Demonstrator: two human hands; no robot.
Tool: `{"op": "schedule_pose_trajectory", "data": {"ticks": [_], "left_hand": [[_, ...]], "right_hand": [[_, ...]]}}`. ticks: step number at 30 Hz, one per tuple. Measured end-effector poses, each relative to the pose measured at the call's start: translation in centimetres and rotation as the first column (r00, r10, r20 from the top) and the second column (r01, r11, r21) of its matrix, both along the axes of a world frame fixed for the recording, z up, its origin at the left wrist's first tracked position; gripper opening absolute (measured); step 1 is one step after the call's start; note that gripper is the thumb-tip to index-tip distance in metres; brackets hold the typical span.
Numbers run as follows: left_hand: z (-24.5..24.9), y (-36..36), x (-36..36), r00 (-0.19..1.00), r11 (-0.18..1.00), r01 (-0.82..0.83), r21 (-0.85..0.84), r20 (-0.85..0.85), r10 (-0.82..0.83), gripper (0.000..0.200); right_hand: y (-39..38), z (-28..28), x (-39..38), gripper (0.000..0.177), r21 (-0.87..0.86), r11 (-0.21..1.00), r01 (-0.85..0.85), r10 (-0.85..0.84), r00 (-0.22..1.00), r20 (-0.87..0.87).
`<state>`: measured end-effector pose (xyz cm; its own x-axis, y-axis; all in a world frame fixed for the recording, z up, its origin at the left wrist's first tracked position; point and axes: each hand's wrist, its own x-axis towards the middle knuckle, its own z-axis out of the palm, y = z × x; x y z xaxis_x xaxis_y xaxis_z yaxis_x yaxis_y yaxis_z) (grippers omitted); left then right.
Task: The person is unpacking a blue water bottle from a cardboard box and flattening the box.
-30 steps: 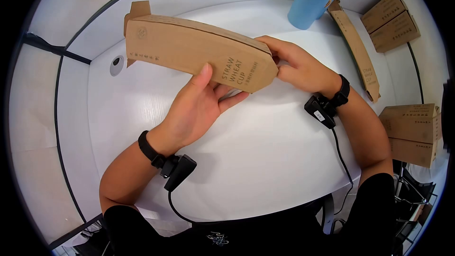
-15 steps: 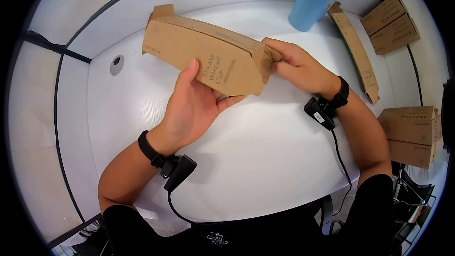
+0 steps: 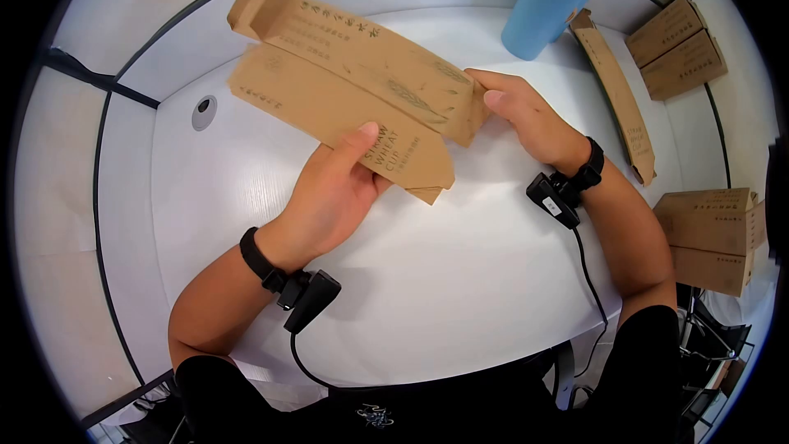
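Observation:
A brown cardboard box [image 3: 329,74], unfolded nearly flat and printed "STRAW WHEAT CUP", is held tilted above the white table. My left hand [image 3: 333,189] grips its lower panel, with the thumb on the printed face and the other fingers hidden beneath. At the right end, my right hand [image 3: 526,115] pinches the corner of the upper panel between thumb and fingers. A flap stands bent up at the box's far left end.
A blue bottle [image 3: 551,4] stands at the back of the white table [image 3: 460,279]. Beside it lies a long flattened cardboard piece [image 3: 616,90]. Cardboard boxes stand at the upper right [image 3: 678,49] and lower right [image 3: 707,234]. A round cable hole [image 3: 204,113] is at left.
The box has opened out, so its upper panel now faces the camera. My right hand has shifted slightly right, and my left thumb sits a little further right and lower.

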<state>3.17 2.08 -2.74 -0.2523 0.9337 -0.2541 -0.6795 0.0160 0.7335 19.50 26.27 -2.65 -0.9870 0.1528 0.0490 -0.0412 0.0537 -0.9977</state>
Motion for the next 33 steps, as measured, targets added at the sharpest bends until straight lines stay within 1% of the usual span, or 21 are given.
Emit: {"op": "schedule_pose_trajectory", "data": {"ticks": [1, 3, 4, 5, 6, 7, 8, 9, 10, 11, 13, 14, 16, 18, 24, 26, 28, 30, 31, 32, 33], "left_hand": [[0.0, 0.1, 0.1, 1.000, 1.000, -0.002, 0.005, -0.002, 0.002, 0.048], [-0.2, 0.0, 0.6, 0.992, 0.999, 0.019, 0.048, -0.125, -0.013, 0.043], [-1.0, -0.3, 0.5, 0.896, 0.995, 0.097, -0.012, -0.435, -0.093, 0.038], [-1.2, -0.6, 0.9, 0.846, 0.992, 0.120, 0.036, -0.527, -0.083, 0.035], [-1.1, -0.9, 0.8, 0.827, 0.989, 0.146, 0.020, -0.551, -0.111, 0.036], [-1.0, -0.8, 0.6, 0.805, 0.985, 0.168, 0.023, -0.580, -0.124, 0.036], [-1.0, -0.9, 0.5, 0.804, 0.985, 0.167, 0.039, -0.584, -0.113, 0.036], [-1.5, -1.2, 0.7, 0.851, 0.988, 0.149, 0.035, -0.513, -0.110, 0.037], [-1.8, -0.6, 0.7, 0.890, 0.989, 0.132, 0.067, -0.447, -0.089, 0.037], [-1.8, -0.6, 0.7, 0.889, 0.987, 0.135, 0.087, -0.450, -0.081, 0.037], [-2.1, -0.8, 0.5, 0.891, 0.989, 0.136, 0.050, -0.442, -0.100, 0.038], [-2.0, -0.9, 0.5, 0.889, 0.987, 0.138, 0.079, -0.449, -0.089, 0.038], [-2.2, -0.9, 0.6, 0.903, 0.991, 0.129, 0.021, -0.417, -0.109, 0.038], [-2.4, -1.1, 0.2, 0.900, 0.990, 0.142, 0.025, -0.419, -0.118, 0.039], [-2.2, -1.0, 0.3, 0.863, 0.981, 0.187, 0.054, -0.486, -0.137, 0.039], [-2.0, -1.1, 0.3, 0.842, 0.978, 0.201, 0.054, -0.520, -0.144, 0.040], [-2.4, -0.9, 0.5, 0.922, 0.989, 0.139, 0.045, -0.370, -0.113, 0.035], [-2.3, -1.0, 0.6, 0.943, 0.986, 0.151, 0.065, -0.311, -0.123, 0.031], [-1.9, -0.8, 0.2, 0.954, 0.983, 0.162, 0.089, -0.270, -0.133, 0.028], [-1.4, -0.7, 0.3, 0.945, 0.980, 0.180, 0.083, -0.292, -0.149, 0.024], [-1.5, -0.8, 0.5, 0.947, 0.980, 0.179, 0.082, -0.285, -0.149, 0.024]], "right_hand": [[-0.1, 0.1, 0.0, 0.044, 0.007, 1.000, 0.002, -0.002, 1.000, 0.009], [-0.4, 0.2, 0.1, 0.050, 0.011, 1.000, 0.005, -0.005, 1.000, 0.019], [-0.6, 0.1, 0.1, 0.053, 0.085, 0.995, -0.047, 0.045, 0.999, 0.018], [-0.6, 0.2, 0.1, 0.057, 0.160, 0.982, -0.098, 0.096, 0.995, 0.022], [-0.6, 0.4, 0.1, 0.057, 0.111, 0.988, -0.104, 0.099, 0.994, 0.048], [-0.3, 0.8, -0.1, 0.057, 0.132, 0.986, -0.107, 0.101, 0.994, 0.046], [-0.3, 0.9, -0.2, 0.057, 0.108, 0.988, -0.113, 0.108, 0.993, 0.051], [-0.7, 0.3, -0.1, 0.057, 0.067, 0.991, -0.118, 0.115, 0.992, 0.057], [-1.0, 0.2, -0.2, 0.055, 0.125, 0.990, -0.066, 0.058, 0.996, 0.072], [-1.2, 0.3, -0.2, 0.055, 0.146, 0.987, -0.064, 0.054, 0.996, 0.071], [-1.2, 0.6, -0.2, 0.055, 0.093, 0.992, -0.082, 0.071, 0.990, 0.118], [-1.4, 0.6, -0.2, 0.056, 0.123, 0.991, -0.059, 0.046, 0.993, 0.108], [-1.4, 0.4, -0.3, 0.056, 0.169, 0.984, -0.064, 0.048, 0.994, 0.094], [-1.5, 0.8, -0.5, 0.057, 0.134, 0.988, -0.071, 0.061, 0.995, 0.074], [-1.3, 1.3, -0.3, 0.049, 0.215, 0.967, -0.138, 0.107, 0.983, 0.149], [-2.3, 2.8, -0.2, 0.045, 0.221, 0.972, -0.079, 0.058, 0.993, 0.100], [-3.1, 5.6, -0.1, 0.040, 0.232, 0.972, -0.023, 0.010, 0.998, 0.055], [-3.4, 8.2, 0.9, 0.034, 0.498, 0.861, 0.099, -0.020, 0.987, -0.163], [-3.7, 9.5, 1.5, 0.033, 0.618, 0.768, 0.168, -0.065, 0.980, -0.186], [-4.0, 10.6, 2.2, 0.034, 0.720, 0.656, 0.227, -0.106, 0.972, -0.209], [-4.2, 11.1, 2.6, 0.037, 0.765, 0.462, 0.449, -0.140, 0.888, -0.437]]}}
